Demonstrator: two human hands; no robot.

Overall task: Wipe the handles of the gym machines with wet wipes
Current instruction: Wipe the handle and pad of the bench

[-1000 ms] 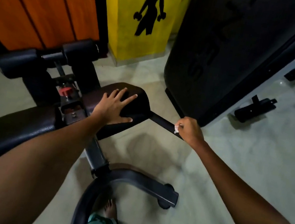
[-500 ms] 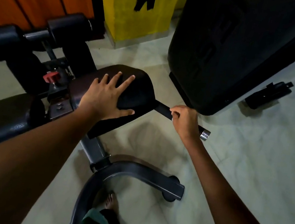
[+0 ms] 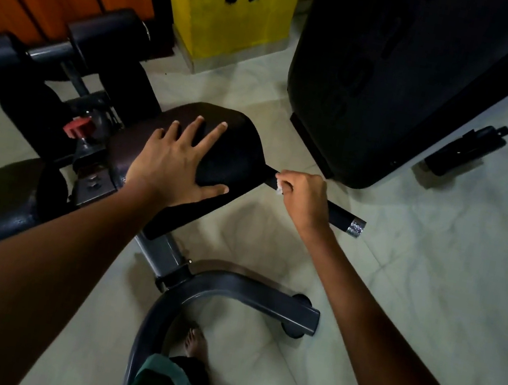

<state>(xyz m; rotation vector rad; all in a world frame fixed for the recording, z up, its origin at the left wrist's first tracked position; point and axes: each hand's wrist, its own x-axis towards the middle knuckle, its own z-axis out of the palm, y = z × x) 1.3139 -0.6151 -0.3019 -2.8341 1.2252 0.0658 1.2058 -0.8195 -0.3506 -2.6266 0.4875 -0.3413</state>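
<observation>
Right hand (image 3: 306, 201) curled round the wet wipe (image 3: 279, 190) on the bench handle (image 3: 341, 213); left hand (image 3: 180, 163) flat, steadying the seat pad (image 3: 235, 152). Best to twist while sliding toward the chrome end cap (image 3: 356, 228).

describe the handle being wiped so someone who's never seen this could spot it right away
Start at the dark padded seat of the bench in the middle, where the left hand lies flat. A thin black handle sticks out from the seat's right edge over the pale floor, with the right hand wrapped round it holding a white wipe. Its shiny silver end cap sets it apart from the fat foam rollers behind.
</observation>
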